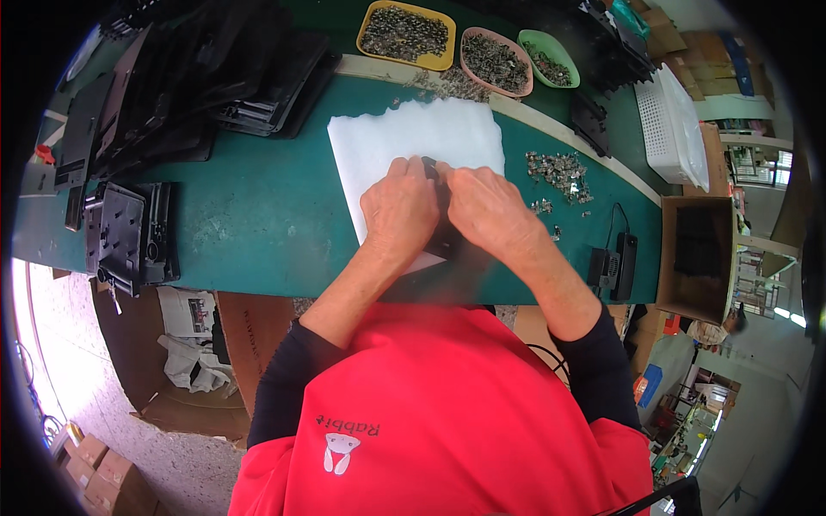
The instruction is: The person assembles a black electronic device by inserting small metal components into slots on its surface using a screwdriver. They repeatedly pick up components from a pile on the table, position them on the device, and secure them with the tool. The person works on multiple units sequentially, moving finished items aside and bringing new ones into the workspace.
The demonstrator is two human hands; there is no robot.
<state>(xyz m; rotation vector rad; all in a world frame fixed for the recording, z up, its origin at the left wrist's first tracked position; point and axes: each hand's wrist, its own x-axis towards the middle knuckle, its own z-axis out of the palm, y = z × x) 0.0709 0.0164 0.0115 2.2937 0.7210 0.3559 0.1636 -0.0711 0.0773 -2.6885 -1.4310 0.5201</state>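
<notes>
A dark, narrow black plastic part lies on a white foam sheet in front of me, mostly covered by my hands. My left hand is closed against its left side, with the fingers curled at its far end. From the right, my right hand is also closed, its fingertips pressed together at the part's far end. Whatever small piece may be between those fingertips is hidden. The part's near end shows between my wrists, slightly blurred.
Black plastic frames are stacked at the far left, and a black assembly stands nearer. Small metal pieces lie loose at right. Yellow, pink and green trays hold more beyond a pale strip. Black devices sit near the right edge.
</notes>
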